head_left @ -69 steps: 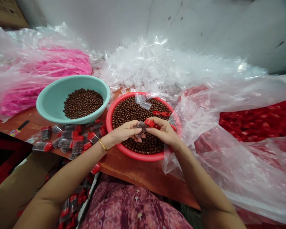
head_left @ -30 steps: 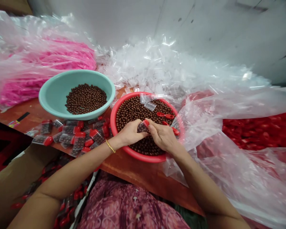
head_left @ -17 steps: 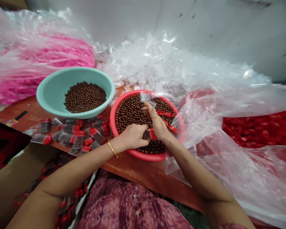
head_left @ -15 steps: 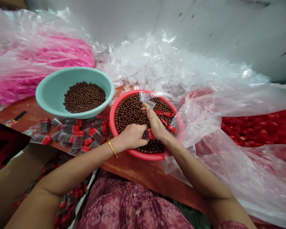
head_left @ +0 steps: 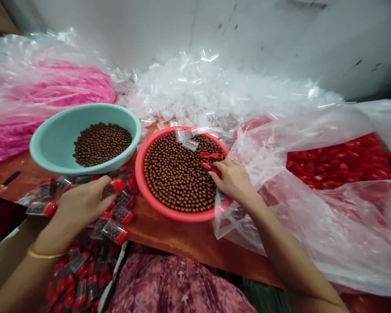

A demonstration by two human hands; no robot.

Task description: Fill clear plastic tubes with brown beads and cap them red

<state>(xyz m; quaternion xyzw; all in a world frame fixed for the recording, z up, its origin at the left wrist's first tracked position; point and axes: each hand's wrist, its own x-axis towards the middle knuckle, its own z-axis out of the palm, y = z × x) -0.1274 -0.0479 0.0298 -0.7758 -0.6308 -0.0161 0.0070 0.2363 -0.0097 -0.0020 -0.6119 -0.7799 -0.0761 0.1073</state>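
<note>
Head view. Left hand (head_left: pixel 83 202) blurred, above the near-left table edge (head_left: pixel 156 232); thumb and forefinger narrow around a red-capped container (head_left: pixel 117 185), over a pile of filled containers (head_left: pixel 115 231). Right hand (head_left: pixel 236 178) over the right side of the red bowl (head_left: pixel 141 191), fingertips at a red piece (head_left: pixel 211 168) lying on brown balls (head_left: pixel 172 178); can't tell whether they pinch it. Second red piece (head_left: pixel 211 155) just beyond, two clear cases (head_left: pixel 190 144) near it. Teal bowl (head_left: pixel 47 145) to the left, also holding brown balls.
</note>
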